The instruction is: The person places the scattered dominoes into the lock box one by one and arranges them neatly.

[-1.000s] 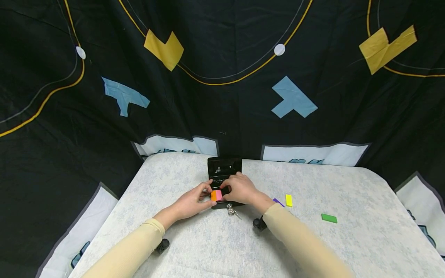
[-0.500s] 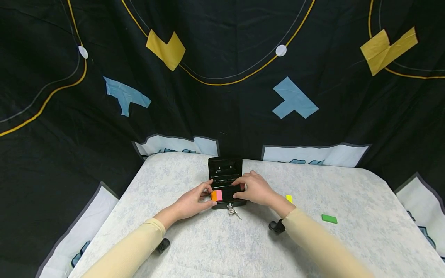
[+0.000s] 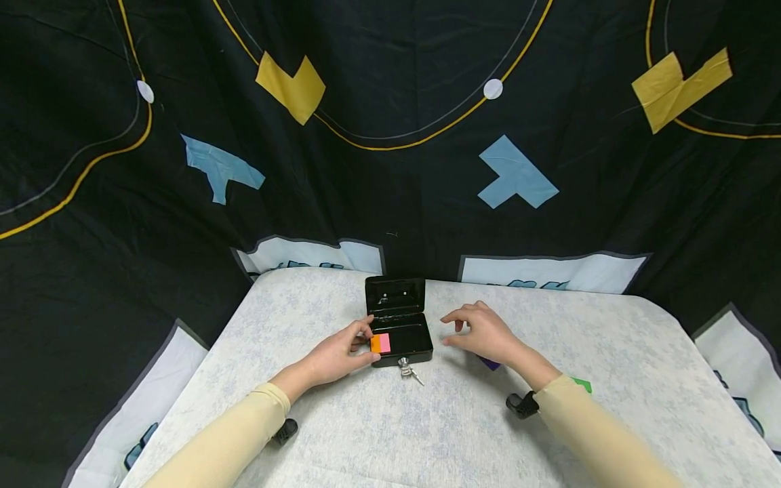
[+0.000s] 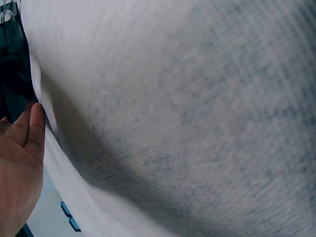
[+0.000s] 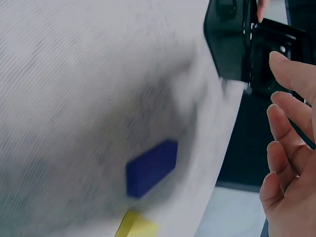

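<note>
A small black metal cash box (image 3: 403, 356) stands with its lid (image 3: 395, 295) raised toward the back. Inside, at the left end, an orange block (image 3: 375, 343) and a pink block (image 3: 385, 342) lie side by side. My left hand (image 3: 335, 354) holds the box's left end, thumb at the front corner and index finger at the back. To the right of the box, my right hand (image 3: 485, 333) hovers over the table, fingers loosely bent and holding nothing. A purple block (image 5: 152, 169) lies beneath it.
Keys (image 3: 410, 371) hang at the box's front lock. Right of the purple block, a yellow block (image 5: 137, 226) is hidden by the right arm in the head view. A green block (image 3: 584, 384) shows partly past the right sleeve. A black curtain (image 3: 415, 203) hangs behind the table.
My right hand has left the inside of the box beside the pink block and moved right, over the table. The left hand stays at the box's left end.
</note>
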A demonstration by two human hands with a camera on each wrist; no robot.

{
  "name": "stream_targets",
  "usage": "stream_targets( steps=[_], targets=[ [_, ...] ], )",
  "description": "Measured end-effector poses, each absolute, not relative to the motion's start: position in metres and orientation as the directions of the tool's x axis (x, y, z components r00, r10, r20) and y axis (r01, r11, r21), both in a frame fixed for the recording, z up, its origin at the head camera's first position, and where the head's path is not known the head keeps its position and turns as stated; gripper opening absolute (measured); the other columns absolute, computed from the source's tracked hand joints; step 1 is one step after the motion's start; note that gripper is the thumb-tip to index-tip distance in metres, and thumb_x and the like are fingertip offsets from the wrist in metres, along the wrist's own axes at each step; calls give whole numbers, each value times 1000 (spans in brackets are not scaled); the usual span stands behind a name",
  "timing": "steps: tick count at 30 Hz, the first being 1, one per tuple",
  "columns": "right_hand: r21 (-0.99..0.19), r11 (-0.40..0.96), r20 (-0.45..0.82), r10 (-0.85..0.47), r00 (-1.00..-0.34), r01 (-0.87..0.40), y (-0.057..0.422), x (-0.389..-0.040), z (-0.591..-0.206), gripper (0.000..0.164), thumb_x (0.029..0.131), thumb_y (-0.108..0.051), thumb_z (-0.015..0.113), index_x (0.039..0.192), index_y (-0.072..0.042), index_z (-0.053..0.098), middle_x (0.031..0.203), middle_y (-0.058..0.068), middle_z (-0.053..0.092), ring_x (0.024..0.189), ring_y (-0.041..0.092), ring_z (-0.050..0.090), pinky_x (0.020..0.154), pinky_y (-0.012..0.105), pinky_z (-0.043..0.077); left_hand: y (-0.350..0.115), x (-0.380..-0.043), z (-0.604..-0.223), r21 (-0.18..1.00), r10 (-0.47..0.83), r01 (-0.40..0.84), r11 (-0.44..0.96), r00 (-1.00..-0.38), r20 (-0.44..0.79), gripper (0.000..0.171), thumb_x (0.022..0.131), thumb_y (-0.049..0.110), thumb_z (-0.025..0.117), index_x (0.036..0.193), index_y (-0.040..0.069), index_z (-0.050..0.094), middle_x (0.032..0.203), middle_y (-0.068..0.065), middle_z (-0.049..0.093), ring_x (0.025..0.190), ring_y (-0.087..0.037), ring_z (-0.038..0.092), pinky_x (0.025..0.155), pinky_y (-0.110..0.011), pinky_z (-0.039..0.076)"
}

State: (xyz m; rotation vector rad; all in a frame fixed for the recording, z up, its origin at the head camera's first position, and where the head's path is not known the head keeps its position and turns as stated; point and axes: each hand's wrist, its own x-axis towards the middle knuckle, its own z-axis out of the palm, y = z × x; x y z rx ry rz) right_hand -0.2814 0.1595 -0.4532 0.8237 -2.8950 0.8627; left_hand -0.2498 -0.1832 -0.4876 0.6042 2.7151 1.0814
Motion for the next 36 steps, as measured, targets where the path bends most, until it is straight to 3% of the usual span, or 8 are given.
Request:
stream_targets(
  steps=[7,15,23,36],
  targets=[
    [-534,734,116,-428,-896,-420,184,-277,-457,40,87,-31,83,123,-15,74,89,-12,60,93,26,50,75,37,42,-183,-250,-488,682,419,309,663,-908,5,39,96,41,73,115,15,51,166,1,31,119,-22,65,104,-46,46],
    [-524,756,106,-400,-911,-393,210,-271,-462,43,88,-34,82,126,-15,73,93,-10,61,90,19,49,74,38,43,-183,-251,-489,684,423,312,659,-906,6,40,96,42,73,116,14,51,166,2,30,119,-22,65,104,-45,47],
    [-549,764,65,-366,-928,-339,231,-264,-466,45,88,-35,82,128,-15,71,98,-6,63,97,22,51,78,39,45,-183,-252,-489,675,420,308,671,-907,-4,40,96,42,72,117,16,51,167,3,29,119,-19,65,103,-44,48],
    [-533,789,57,-326,-944,-305,261,-255,-474,45,87,-33,83,126,-14,72,97,-5,64,92,18,49,75,38,43,-183,-251,-487,683,415,299,666,-910,-7,39,95,40,74,116,16,52,166,4,30,119,-19,65,104,-44,47]
  ],
)
